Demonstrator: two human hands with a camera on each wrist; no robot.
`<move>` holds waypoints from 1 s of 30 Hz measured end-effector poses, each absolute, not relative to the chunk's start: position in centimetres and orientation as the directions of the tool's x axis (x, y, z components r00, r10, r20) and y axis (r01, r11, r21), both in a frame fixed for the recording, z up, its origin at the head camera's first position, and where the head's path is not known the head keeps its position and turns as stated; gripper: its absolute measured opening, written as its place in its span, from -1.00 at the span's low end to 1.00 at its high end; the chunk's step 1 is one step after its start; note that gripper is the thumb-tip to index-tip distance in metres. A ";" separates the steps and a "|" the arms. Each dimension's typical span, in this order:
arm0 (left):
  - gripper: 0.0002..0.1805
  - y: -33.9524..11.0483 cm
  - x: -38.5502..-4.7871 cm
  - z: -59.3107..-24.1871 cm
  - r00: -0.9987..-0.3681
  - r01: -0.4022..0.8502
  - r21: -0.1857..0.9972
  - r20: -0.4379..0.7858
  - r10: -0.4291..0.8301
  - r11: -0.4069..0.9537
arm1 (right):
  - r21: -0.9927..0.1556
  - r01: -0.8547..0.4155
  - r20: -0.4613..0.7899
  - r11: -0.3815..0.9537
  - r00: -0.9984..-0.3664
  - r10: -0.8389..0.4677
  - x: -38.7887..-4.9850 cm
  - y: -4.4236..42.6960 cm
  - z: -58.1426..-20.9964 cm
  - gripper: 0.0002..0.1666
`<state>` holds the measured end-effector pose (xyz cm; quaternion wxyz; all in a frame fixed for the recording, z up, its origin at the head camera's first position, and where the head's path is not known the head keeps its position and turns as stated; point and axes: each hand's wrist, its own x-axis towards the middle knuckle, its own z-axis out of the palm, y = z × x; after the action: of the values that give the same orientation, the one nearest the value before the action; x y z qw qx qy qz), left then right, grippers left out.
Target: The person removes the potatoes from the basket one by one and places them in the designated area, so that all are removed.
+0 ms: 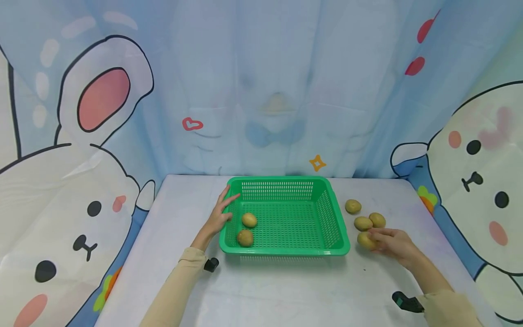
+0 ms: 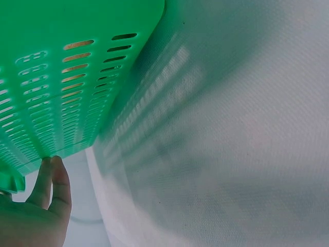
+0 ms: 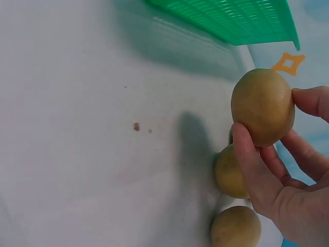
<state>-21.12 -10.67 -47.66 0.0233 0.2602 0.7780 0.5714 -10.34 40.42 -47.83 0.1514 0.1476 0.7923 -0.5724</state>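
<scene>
My right hand (image 1: 394, 245) pinches a potato (image 1: 366, 241) between thumb and fingers, right of the green basket (image 1: 286, 251); in the right wrist view this potato (image 3: 262, 107) is raised off the table. My left hand (image 1: 218, 217) touches the basket's left side with its fingers spread and extended. In the left wrist view, fingertips of that hand (image 2: 49, 198) rest against the basket wall (image 2: 61, 82). Inside the basket, two potatoes (image 1: 249, 220) lie near the left side.
Three other potatoes (image 1: 353, 206) lie on the white table (image 1: 286, 290) to the right of the basket. Small dark specks (image 3: 136, 126) dot the tabletop. A blue curtain (image 1: 278, 68) with cartoon animals hangs behind and beside the table.
</scene>
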 end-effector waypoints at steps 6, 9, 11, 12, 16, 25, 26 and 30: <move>-0.22 -10.7 -21.1 -47.7 -0.864 0.381 0.901 0.268 0.427 0.206 | -0.825 0.361 -0.351 0.435 -0.930 0.105 -10.0 39.2 -48.3 -0.35; -0.21 -10.8 -21.1 -47.8 -0.865 0.379 0.901 0.264 0.428 0.212 | -0.810 0.360 -0.342 0.463 -0.931 0.125 -9.8 38.7 -48.7 -0.37; -0.21 -10.8 -21.1 -47.9 -0.865 0.380 0.899 0.262 0.427 0.218 | -0.807 0.362 -0.339 0.467 -0.931 0.137 -9.6 38.4 -49.0 -0.38; -0.21 -10.8 -21.1 -47.9 -0.865 0.380 0.899 0.262 0.427 0.219 | -0.806 0.364 -0.337 0.467 -0.931 0.143 -9.5 38.3 -49.2 -0.39; -0.22 -10.8 -21.1 -48.0 -0.867 0.379 0.900 0.263 0.424 0.217 | -0.806 0.380 -0.341 0.454 -0.925 0.169 -9.0 38.0 -49.6 -0.39; -0.21 -10.7 -21.2 -47.9 -0.864 0.388 0.895 0.271 0.426 0.218 | -0.814 0.385 -0.347 0.436 -0.923 0.167 -8.3 38.3 -50.7 -0.38; -0.21 -10.7 -21.2 -47.9 -0.863 0.388 0.895 0.269 0.428 0.220 | -0.813 0.392 -0.354 0.431 -0.920 0.170 -8.3 38.3 -50.9 -0.37; -0.21 -10.7 -21.2 -47.8 -0.859 0.394 0.891 0.269 0.436 0.225 | -0.806 0.412 -0.378 0.425 -0.911 0.167 -8.2 38.6 -51.0 -0.35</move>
<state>-21.17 -10.72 -47.77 0.0187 0.2651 0.7825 0.5631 -8.25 38.58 -50.99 0.1208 0.1734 0.8354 -0.5074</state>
